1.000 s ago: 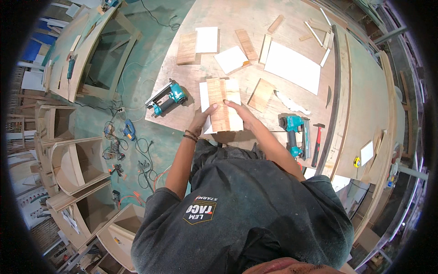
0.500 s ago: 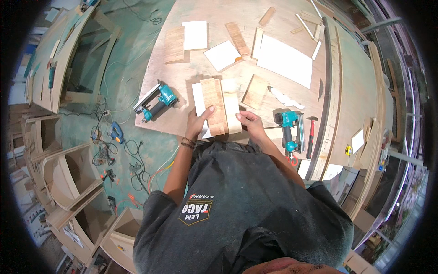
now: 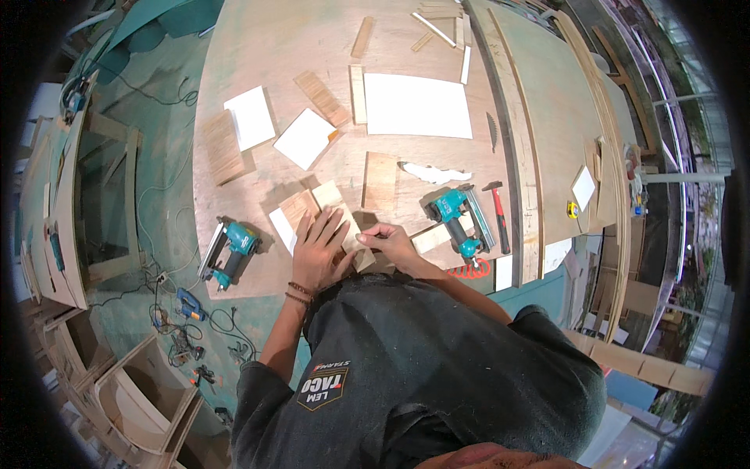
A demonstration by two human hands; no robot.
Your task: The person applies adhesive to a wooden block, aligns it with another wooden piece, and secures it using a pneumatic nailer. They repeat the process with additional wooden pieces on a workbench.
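My left hand (image 3: 316, 248) lies with fingers spread over a small stack of wood pieces at the table's near edge. Under and beside it are a brown wood-grain piece (image 3: 298, 206) and a white panel (image 3: 282, 227), both partly covered by the hand. A pale wooden strip (image 3: 334, 201) rests at the right of the stack, slanting toward my body. My right hand (image 3: 389, 244) is at the strip's right edge, thumb and forefinger pinched and the other fingers curled. Whatever sits in that pinch is too small to make out.
Nail guns stand on both sides, one left (image 3: 230, 252) and one right (image 3: 457, 215), beside a red-handled hammer (image 3: 500, 217). White panels (image 3: 418, 105), wood pieces (image 3: 380, 178) and a crumpled white scrap (image 3: 433, 173) lie farther back. Long boards (image 3: 519, 148) run along the right.
My left hand has gone from holding the stack's left edge to lying flat across its top. The pale strip now slants over the brown piece. The whole view has turned.
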